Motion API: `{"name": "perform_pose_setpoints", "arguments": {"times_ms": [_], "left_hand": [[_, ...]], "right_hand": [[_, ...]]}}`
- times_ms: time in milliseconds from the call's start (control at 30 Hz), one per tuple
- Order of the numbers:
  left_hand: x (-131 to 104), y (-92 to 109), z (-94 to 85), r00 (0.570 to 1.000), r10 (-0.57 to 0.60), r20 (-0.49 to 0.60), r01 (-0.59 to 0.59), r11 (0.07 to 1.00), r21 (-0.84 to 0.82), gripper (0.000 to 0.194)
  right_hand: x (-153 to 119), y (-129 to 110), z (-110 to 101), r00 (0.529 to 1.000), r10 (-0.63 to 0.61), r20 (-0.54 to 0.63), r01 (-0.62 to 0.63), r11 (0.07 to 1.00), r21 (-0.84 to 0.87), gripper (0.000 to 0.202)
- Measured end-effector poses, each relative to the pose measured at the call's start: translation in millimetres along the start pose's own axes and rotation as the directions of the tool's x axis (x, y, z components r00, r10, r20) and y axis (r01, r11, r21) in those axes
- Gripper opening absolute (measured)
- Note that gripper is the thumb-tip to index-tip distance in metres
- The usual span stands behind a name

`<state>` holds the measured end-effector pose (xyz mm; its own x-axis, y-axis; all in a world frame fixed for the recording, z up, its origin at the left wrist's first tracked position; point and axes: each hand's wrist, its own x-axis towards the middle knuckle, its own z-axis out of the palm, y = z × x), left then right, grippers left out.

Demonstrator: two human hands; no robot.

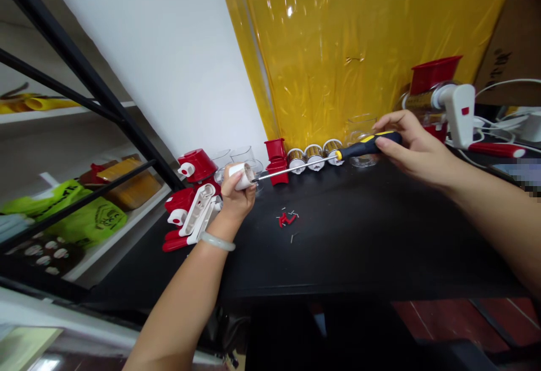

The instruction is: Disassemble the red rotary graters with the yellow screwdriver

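A short white plastic cylinder (239,176) is gripped in my left hand (237,197), its open end turned to the right. My right hand (399,140) holds a screwdriver (366,145) by its black and yellow handle. The long metal shaft slants down to the left, and its tip is at the mouth of the cylinder; whether it meets a screw inside I cannot tell. Below, on the black table (359,235), lie small red plastic parts (287,220) with several screws (295,237) scattered around them.
Red and white grater housings (196,165) and white crank arms (203,213) lie at left. Red hoppers (276,162) and metal grater drums (315,157) line the back. An assembled rotary grater (435,95) stands right, near white cables (486,128). A shelf rack (84,89) borders the left.
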<state>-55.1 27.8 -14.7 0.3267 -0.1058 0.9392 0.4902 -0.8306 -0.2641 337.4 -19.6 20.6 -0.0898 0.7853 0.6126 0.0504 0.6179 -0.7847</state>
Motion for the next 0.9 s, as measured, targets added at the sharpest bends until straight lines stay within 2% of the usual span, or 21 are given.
{"name": "perform_pose_setpoints", "arguments": {"times_ms": [100, 200, 267, 333, 367, 400, 467, 533, 567, 633, 700, 733, 833, 900], "left_hand": [[-2, -1, 0.1, 1.0, -0.02, 0.013, 0.019, 1.0, 0.013, 0.051], [-4, 1, 1.7, 1.0, -0.019, 0.01, 0.019, 1.0, 0.017, 0.052], [-4, 1, 2.7, 1.0, -0.018, 0.02, 0.018, 1.0, -0.002, 0.052], [-4, 1, 3.3, 0.999, -0.013, 0.03, 0.014, 1.0, -0.023, 0.053], [-4, 1, 3.4, 0.999, -0.008, 0.032, 0.009, 1.0, -0.027, 0.054], [-4, 0, 3.3, 1.0, 0.0, 0.029, 0.001, 1.0, -0.026, 0.054], [-4, -1, 3.2, 1.0, 0.009, 0.01, -0.009, 1.0, -0.011, 0.052], [-5, -2, 3.3, 1.0, 0.001, 0.001, -0.001, 1.0, 0.008, 0.051], [-5, -2, 3.4, 1.0, -0.005, 0.0, 0.005, 1.0, 0.012, 0.05], [-5, -2, 3.8, 1.0, -0.009, -0.002, 0.009, 1.0, 0.012, 0.05], [-6, -2, 4.1, 1.0, 0.0, -0.008, 0.0, 1.0, -0.003, 0.05], [-6, -1, 4.2, 1.0, 0.006, -0.016, -0.006, 1.0, -0.014, 0.051], [-4, 1, 3.7, 1.0, 0.002, -0.012, -0.002, 0.999, -0.037, 0.054], [-2, 3, 3.3, 1.0, 0.005, -0.002, -0.005, 0.999, -0.034, 0.054]], "right_hand": [[1, -5, 0, 0.995, 0.067, 0.071, -0.083, 0.961, 0.265, 0.05], [1, -3, 0, 0.983, 0.113, 0.143, -0.157, 0.923, 0.351, 0.049], [2, 2, 0, 0.977, 0.157, 0.142, -0.184, 0.962, 0.2, 0.049], [3, 7, -1, 0.975, 0.198, 0.102, -0.193, 0.98, -0.054, 0.057], [3, 8, -1, 0.979, 0.188, 0.079, -0.176, 0.975, -0.133, 0.056], [4, 9, -1, 0.986, 0.156, 0.058, -0.147, 0.98, -0.136, 0.05], [3, 7, -2, 0.995, 0.09, 0.036, -0.092, 0.994, 0.061, 0.032], [2, 4, -1, 0.997, 0.061, 0.044, -0.072, 0.948, 0.309, 0.042], [2, 2, 0, 0.997, 0.059, 0.057, -0.077, 0.921, 0.381, 0.049], [1, 2, 2, 0.997, 0.052, 0.064, -0.074, 0.911, 0.405, 0.054], [1, 4, 3, 0.996, 0.077, 0.048, -0.088, 0.943, 0.322, 0.046], [2, 7, 4, 0.993, 0.11, 0.048, -0.118, 0.967, 0.228, 0.045], [4, 12, 2, 0.981, 0.186, 0.055, -0.179, 0.977, -0.114, 0.061], [5, 13, 0, 0.987, 0.156, 0.032, -0.148, 0.973, -0.178, 0.049]]}}
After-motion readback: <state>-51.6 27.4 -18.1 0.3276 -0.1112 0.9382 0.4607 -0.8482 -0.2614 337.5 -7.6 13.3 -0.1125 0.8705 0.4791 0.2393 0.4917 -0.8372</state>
